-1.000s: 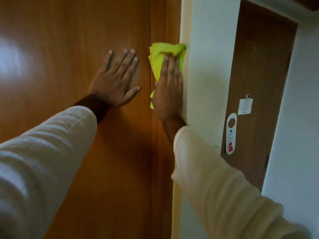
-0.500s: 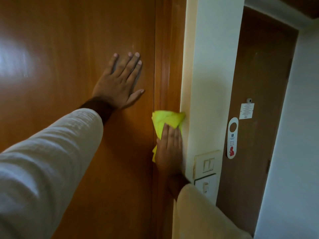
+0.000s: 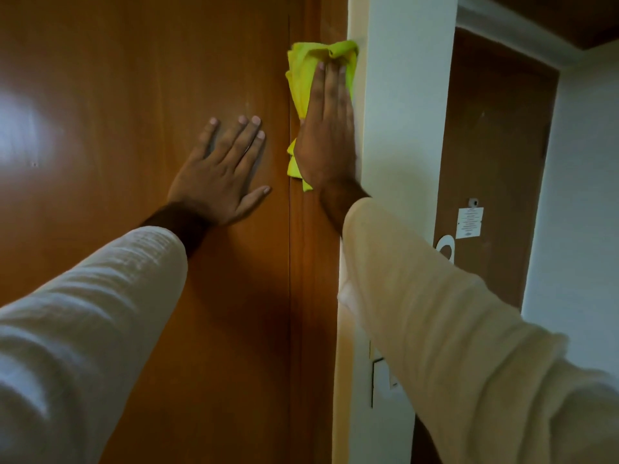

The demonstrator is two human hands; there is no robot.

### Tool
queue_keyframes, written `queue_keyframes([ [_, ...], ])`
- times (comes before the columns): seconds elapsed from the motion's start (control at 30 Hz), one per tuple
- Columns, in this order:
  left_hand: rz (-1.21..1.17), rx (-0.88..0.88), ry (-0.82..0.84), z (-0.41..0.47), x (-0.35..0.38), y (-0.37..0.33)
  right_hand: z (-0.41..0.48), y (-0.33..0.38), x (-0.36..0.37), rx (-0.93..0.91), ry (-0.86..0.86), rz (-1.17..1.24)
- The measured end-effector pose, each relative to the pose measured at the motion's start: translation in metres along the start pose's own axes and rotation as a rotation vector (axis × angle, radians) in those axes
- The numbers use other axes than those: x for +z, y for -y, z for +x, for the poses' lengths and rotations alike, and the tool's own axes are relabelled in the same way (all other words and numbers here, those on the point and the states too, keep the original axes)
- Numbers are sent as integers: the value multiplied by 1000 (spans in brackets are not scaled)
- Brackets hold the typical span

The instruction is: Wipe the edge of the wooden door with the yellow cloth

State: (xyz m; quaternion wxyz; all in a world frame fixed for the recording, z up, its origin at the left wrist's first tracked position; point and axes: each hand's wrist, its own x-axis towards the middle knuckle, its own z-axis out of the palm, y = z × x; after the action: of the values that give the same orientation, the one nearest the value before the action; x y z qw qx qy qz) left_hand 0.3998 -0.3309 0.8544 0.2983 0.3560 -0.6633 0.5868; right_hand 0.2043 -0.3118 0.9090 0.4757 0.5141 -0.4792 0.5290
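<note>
The wooden door (image 3: 117,112) fills the left half of the view, glossy and brown. Its right edge strip (image 3: 311,296) runs top to bottom beside the white wall. My right hand (image 3: 326,135) lies flat, fingers together and pointing up, and presses the yellow cloth (image 3: 303,75) against that strip high up. The cloth bunches above my fingertips and sticks out to the left of my palm. My left hand (image 3: 222,175) rests flat on the door panel, fingers spread, just left of the edge, holding nothing.
A white wall (image 3: 405,112) juts out right of the edge, with a light switch plate (image 3: 380,380) low down, partly behind my right sleeve. Further right a second brown door (image 3: 495,145) carries a paper notice (image 3: 469,222) and a hanger tag (image 3: 447,249).
My right hand slid the cloth down the edge to about switch height, then back up to the high spot. My left hand stayed pressed on the panel.
</note>
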Motion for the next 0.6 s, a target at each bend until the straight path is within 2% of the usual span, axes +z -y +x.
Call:
queue_keyframes([
  [0.33, -9, 3, -1, 1, 0, -2, -64, 4, -20, 38, 120, 19],
  [0.47, -12, -7, -9, 0, 0, -1, -162, 4, -25, 63, 246, -7],
  [0.6, -12, -8, 1, 0, 0, -2, -267, 2, -26, 107, 267, -80],
])
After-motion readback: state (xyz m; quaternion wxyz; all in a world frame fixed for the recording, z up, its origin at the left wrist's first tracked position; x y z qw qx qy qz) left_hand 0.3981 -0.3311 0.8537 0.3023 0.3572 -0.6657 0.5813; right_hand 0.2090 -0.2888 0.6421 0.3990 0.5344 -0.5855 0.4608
